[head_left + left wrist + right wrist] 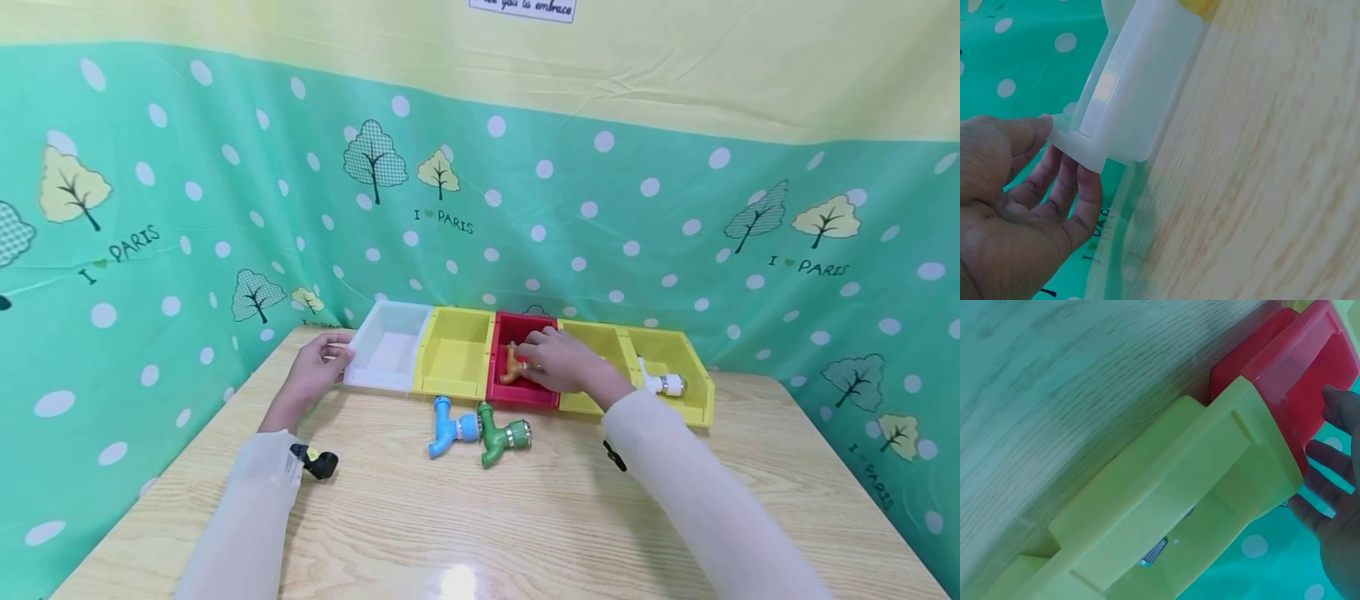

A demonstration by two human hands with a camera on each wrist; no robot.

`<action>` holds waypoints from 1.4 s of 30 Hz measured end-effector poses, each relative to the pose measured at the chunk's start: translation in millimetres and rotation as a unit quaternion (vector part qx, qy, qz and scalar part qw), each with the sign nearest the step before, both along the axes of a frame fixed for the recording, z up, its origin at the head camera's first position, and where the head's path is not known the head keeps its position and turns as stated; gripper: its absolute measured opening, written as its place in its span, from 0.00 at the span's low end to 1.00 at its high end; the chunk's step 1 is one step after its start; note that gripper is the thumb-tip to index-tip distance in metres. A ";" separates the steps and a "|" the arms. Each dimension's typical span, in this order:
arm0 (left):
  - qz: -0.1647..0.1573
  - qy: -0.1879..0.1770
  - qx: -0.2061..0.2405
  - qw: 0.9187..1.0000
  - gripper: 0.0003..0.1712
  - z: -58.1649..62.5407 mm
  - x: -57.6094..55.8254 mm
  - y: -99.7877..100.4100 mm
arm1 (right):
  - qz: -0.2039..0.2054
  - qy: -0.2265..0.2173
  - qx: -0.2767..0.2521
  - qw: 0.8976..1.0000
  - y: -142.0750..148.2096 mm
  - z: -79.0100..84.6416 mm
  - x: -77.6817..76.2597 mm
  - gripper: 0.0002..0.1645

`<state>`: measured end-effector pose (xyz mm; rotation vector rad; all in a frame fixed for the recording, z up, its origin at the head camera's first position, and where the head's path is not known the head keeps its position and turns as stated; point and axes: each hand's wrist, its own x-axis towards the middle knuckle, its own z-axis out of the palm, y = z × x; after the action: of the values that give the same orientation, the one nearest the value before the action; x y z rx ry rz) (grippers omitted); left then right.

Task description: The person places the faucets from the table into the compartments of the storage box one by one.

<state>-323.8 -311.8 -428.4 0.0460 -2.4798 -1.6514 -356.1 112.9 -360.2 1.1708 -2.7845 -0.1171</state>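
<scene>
My left hand (317, 367) grips the left rim of the white bin (384, 383) at the row's left end; the left wrist view shows thumb above and fingers below the rim. Over the red bin (525, 398), my right hand (561, 360) holds an orange tap (513, 363) at its handle end, which the fingers partly hide. Its fingers (1329, 459) show at the right wrist view's edge, but the tap does not. A blue tap (448, 427) and a green tap (501, 435) lie side by side on the table before the bins.
A yellow bin (452, 385) stands between the white and red ones. Right of the red bin are two more yellow bins; the far right bin (693, 410) holds a white tap (662, 383). A silver-ringed handle (1154, 552) shows inside the nearer one. A dotted curtain (525, 208) hangs behind.
</scene>
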 end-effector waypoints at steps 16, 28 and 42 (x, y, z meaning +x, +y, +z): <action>0.000 -0.002 -0.003 1.000 0.24 -0.1 -0.2 -0.2 | 0.013 0.021 -0.041 0.999 38.9 7.6 22.2 0.29; 0.006 -0.002 0.002 1.000 0.23 -2.6 -1.7 1.3 | -0.030 0.034 -0.092 0.995 92.9 5.2 36.3 0.23; 0.003 -0.002 -0.003 1.000 0.24 0.4 0.7 2.7 | -0.099 0.012 -0.201 0.974 168.8 -7.1 51.3 0.27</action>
<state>-323.2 -309.1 -428.1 0.0570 -2.4850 -1.6444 -304.8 281.8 -367.3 0.7881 -2.7146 0.3944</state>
